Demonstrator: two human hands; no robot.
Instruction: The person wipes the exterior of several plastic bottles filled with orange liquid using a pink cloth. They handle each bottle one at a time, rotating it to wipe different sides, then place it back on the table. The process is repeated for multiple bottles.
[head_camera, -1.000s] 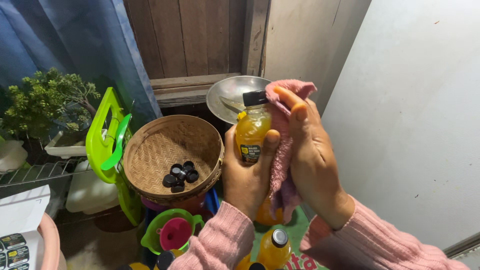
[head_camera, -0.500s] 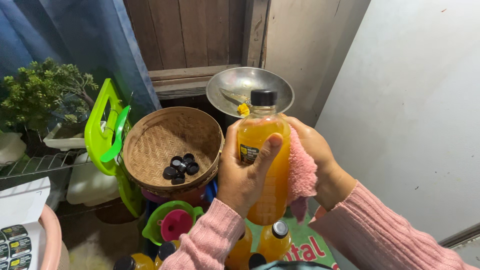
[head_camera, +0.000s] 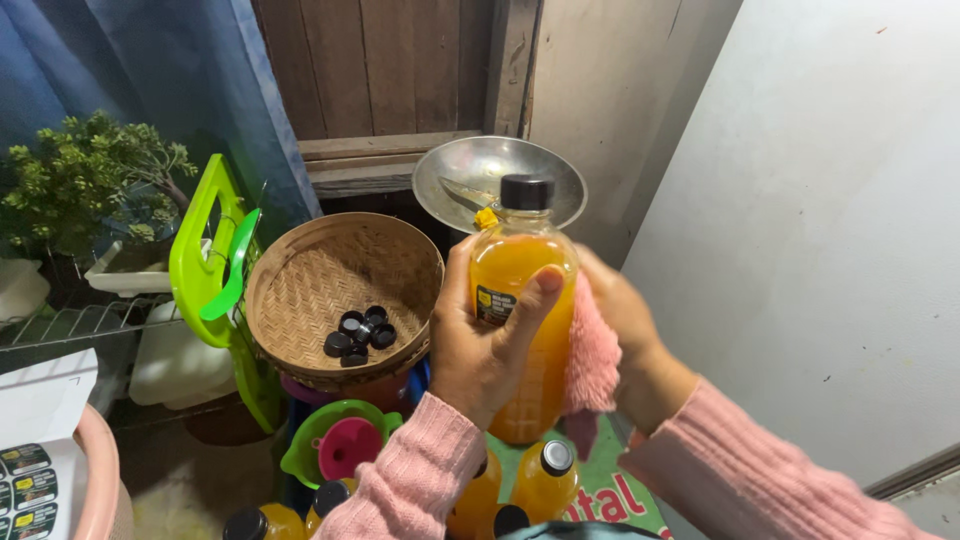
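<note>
My left hand (head_camera: 483, 345) grips an upright clear bottle of orange liquid (head_camera: 523, 310) with a black cap (head_camera: 526, 191) and a small dark label. My right hand (head_camera: 625, 325) presses a pink cloth (head_camera: 592, 355) against the bottle's right side, behind it. Both sleeves are pink knit. Below the held bottle stand more capped orange bottles (head_camera: 545, 478), partly hidden by my arms.
A woven basket (head_camera: 300, 290) holding several black caps (head_camera: 358, 333) sits left of the bottle. Behind is a metal bowl (head_camera: 470, 170) with a knife. A green plastic piece (head_camera: 205, 255), green and pink funnels (head_camera: 340, 447), a potted plant (head_camera: 90, 180) and a white wall lie around.
The bottle has been lifted and turned upright in front of me. The pink cloth slid from the cap down to the bottle's right side.
</note>
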